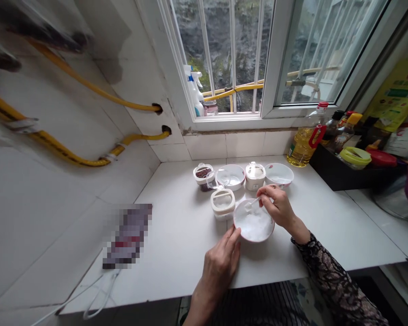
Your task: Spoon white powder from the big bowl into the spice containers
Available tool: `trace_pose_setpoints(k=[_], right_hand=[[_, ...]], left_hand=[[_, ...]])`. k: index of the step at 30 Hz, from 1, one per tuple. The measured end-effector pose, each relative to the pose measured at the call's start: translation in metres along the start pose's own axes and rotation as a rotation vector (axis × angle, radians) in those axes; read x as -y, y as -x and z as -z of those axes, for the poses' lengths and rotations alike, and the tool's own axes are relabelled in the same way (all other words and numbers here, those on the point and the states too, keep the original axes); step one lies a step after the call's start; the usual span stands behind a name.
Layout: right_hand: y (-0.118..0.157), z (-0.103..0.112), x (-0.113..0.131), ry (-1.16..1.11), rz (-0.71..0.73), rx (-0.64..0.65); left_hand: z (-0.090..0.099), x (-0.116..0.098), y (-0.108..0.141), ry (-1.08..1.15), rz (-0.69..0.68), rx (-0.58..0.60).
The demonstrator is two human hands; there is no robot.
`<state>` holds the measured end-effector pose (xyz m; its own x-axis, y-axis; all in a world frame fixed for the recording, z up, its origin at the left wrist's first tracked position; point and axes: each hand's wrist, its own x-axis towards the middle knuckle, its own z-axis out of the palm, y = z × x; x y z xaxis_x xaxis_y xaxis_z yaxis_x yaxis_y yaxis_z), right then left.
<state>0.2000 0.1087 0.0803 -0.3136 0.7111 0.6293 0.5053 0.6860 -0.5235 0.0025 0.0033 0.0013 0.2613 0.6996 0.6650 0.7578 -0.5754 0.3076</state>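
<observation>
A white bowl with a pinkish rim (257, 240) holds white granular stuff (253, 225) and stands on the counter. My right hand (278, 206) is closed around the handle of a small white spoon (252, 203), whose tip is inside this bowl. Against the bowl's near left side, the fingers of my left hand (223, 258) grip the rim. A lidded white container (223, 201) stands just left of the bowl. Behind are a container with dark red contents (204, 176), another pale container (255, 175) and two white bowls, one left (236, 184) and one right (280, 181).
An oil bottle (302, 147) stands at the back right, beside a black box (338, 174) of several bottles and jars. A blurred-out dark object (129, 235) with a white cable (100, 290) lies left. Yellow pipes (68, 154) run along the wall near the barred window (224, 120).
</observation>
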Motion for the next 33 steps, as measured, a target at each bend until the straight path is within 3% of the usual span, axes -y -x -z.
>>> trace_pose_setpoints(k=[3, 8, 17, 22, 28, 31, 33], right_hand=[[0.001, -0.007, -0.004, 0.111, 0.035, 0.132], [0.002, -0.01, 0.003, -0.059, 0.123, 0.388], [0.004, -0.012, 0.008, -0.124, 0.068, 0.4], [0.003, -0.011, 0.012, -0.208, -0.158, 0.304], [0.0, -0.009, 0.005, -0.507, -0.523, 0.207], [-0.001, -0.009, 0.002, -0.508, -0.576, 0.18], [-0.001, -0.01, 0.001, -0.396, -0.533, 0.161]], left_hand=[[0.001, 0.0, 0.0, -0.001, -0.002, 0.0], [0.001, 0.0, 0.001, -0.011, -0.005, -0.002], [0.001, -0.001, -0.001, -0.012, -0.002, 0.001], [0.001, -0.001, -0.001, -0.013, -0.011, -0.007], [0.0, 0.001, 0.001, -0.007, -0.005, -0.016], [0.0, 0.0, 0.001, -0.001, 0.002, -0.014], [0.0, 0.0, 0.001, 0.001, 0.006, -0.013]])
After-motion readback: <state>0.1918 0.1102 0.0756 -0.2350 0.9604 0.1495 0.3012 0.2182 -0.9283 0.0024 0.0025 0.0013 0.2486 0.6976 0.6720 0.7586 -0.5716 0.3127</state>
